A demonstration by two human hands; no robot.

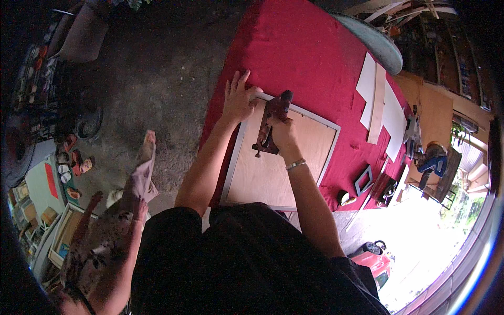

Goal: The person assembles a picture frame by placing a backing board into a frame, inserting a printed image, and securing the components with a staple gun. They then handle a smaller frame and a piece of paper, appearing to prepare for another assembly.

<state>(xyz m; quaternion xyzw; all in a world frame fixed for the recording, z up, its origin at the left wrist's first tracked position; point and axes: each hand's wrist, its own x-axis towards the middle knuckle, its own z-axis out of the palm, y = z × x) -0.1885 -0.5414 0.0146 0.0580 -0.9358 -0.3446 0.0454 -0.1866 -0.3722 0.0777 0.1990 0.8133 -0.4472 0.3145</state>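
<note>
A picture frame [332, 149] with a thin silvery edge lies face down on the red cloth, its plain wooden backing board [268, 181] showing. My right hand [284, 137] is closed around a dark framing point driver [274, 116], which lies across the frame's far edge. The far end of the tool reaches over that edge. At the far left corner rests my left hand [241, 101], its fingers spread over the cloth and its thumb touching the frame. Small dark tabs show along the frame's right inner edge.
White board offcuts [386, 100] and a wooden strip [376, 105] lie to the right on the red-covered table [294, 42]. A small dark frame [363, 180] sits near its right end. Another person's arm [123, 268] and leg [142, 173] are at lower left.
</note>
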